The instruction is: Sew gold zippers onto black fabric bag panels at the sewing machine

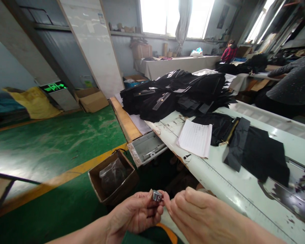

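Low in the view, my left hand point(136, 214) pinches a small silvery metal part point(157, 195) between thumb and fingers. My right hand point(193, 211) is curled beside it, its fingertips touching the same part from the right. Both hands hover just off the near edge of a pale green work table point(218, 176). What the metal part is exactly I cannot make out.
Black fabric pieces point(259, 152) and a white paper sheet point(195, 138) lie on the table, with a big heap of black pieces point(178, 93) behind. An open cardboard box point(113, 179) stands on the green floor. A person's dark sleeve point(292, 84) is at right.
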Action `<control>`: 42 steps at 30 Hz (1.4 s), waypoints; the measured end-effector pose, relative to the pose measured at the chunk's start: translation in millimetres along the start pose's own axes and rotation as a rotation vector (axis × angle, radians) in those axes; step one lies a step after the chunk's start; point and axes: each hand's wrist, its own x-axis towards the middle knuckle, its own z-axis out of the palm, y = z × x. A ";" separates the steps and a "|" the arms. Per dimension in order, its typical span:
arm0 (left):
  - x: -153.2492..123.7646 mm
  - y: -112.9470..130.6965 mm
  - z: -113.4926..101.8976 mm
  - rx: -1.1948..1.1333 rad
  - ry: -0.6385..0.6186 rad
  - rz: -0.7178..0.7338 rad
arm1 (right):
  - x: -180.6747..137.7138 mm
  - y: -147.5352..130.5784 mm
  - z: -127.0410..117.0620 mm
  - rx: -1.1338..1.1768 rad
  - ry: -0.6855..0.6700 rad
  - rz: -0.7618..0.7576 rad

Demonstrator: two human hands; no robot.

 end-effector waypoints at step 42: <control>-49.3 49.1 -23.0 0.167 -0.252 0.107 | -36.5 -45.6 88.4 0.920 0.068 1.417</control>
